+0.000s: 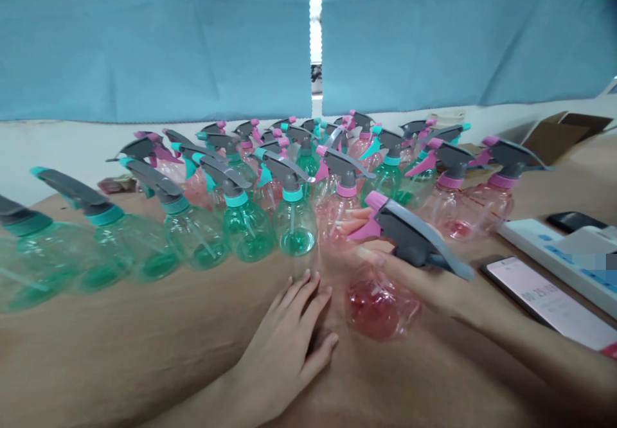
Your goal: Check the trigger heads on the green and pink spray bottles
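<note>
A pink spray bottle (380,306) with a grey and pink trigger head stands in front of me, tilted. My right hand (380,254) is closed round its neck, just under the trigger, and partly hides it. My left hand (289,331) lies flat on the table with its fingers stretched out, to the left of that bottle and touching nothing else. Just beyond its fingertips stands a green spray bottle (295,225) with a turquoise collar. Another green spray bottle (247,232) is beside it, in a row running off to the left.
Several more pink and green spray bottles crowd the table behind the front row, among them a pink one (496,193) at the right. A phone (540,296) and a white power strip (554,248) lie at the right. Behind is a cardboard box (554,135) and a blue curtain (154,42).
</note>
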